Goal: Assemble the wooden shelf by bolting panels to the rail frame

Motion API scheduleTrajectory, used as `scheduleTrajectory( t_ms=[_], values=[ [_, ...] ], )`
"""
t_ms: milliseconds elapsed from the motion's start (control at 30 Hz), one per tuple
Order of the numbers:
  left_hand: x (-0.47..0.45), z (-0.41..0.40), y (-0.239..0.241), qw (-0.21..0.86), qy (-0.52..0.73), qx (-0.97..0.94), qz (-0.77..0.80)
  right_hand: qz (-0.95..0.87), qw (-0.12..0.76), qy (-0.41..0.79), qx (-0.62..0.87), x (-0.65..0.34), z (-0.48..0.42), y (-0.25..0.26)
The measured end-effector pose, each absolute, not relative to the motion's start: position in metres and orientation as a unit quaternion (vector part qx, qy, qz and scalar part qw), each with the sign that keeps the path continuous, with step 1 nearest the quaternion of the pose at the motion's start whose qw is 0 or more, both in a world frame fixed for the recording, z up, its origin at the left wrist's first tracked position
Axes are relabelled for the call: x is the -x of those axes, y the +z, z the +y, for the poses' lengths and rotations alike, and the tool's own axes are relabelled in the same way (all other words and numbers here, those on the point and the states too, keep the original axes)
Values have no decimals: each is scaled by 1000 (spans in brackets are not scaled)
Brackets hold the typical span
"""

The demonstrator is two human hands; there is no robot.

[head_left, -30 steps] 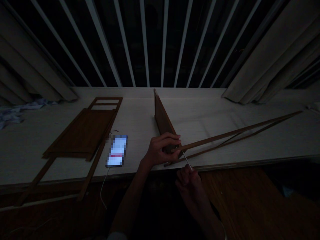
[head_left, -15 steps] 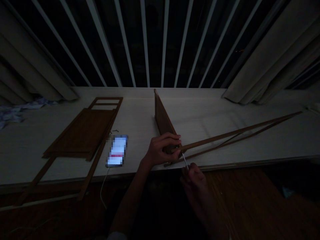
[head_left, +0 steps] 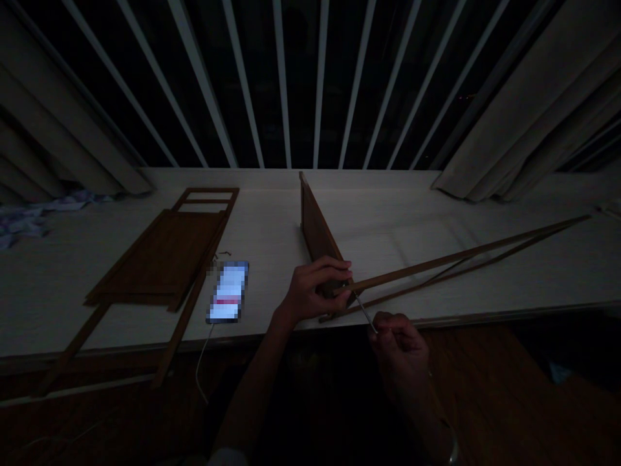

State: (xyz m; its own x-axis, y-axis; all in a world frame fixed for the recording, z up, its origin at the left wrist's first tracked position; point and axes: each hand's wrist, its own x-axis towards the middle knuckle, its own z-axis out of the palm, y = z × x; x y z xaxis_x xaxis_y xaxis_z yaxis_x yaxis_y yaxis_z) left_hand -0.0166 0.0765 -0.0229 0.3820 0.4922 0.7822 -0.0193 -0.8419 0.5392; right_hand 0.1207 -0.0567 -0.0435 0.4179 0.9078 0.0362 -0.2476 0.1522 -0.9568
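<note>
At the near corner of an upright brown wooden panel (head_left: pixel 317 236), my left hand (head_left: pixel 314 285) is closed around the joint where a long wooden frame (head_left: pixel 436 260) meets it. My right hand (head_left: pixel 400 343) pinches the near end of a thin metal rod (head_left: pixel 366 312) that looks like a hex key. The rod slants up to the joint, its tip at the wood just right of my left fingertips. Whether the tip sits in a screw is too dark to tell. The frame's two slats stretch right across the pale ledge.
A folded wooden frame with a panel (head_left: pixel 160 252) lies at left, its legs over the ledge's front edge. A lit phone (head_left: pixel 228 292) with a white cable (head_left: pixel 198 369) lies beside it, small dark pieces (head_left: pixel 224 253) just behind. Curtains (head_left: pixel 524 123) and window bars (head_left: pixel 320 84) stand behind.
My right hand has shifted right and slightly down, and its grip on the rod has changed, with the rod now slanting more. My left hand and the panel stay put.
</note>
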Motion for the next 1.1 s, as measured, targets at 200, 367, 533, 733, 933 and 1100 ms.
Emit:
scheduleTrajectory(
  t_ms=[200,367,533,733,933,1100],
  values=[
    [16,76,-22,242,534,-796,152,-238,683,551,416,-108,-53,-37],
    [17,77,-22,238,537,-797,143,-195,691,587,374,-98,-55,-38],
    [17,76,-22,247,538,-793,142,-176,696,592,365,-92,-57,-45],
    [17,76,-21,240,538,-795,144,-164,702,600,345,-88,-56,-45],
    [17,77,-24,249,539,-792,146,-126,705,635,290,-86,-55,-39],
    [17,76,-22,248,538,-793,142,-108,698,655,268,-89,-55,-36]
  ],
)
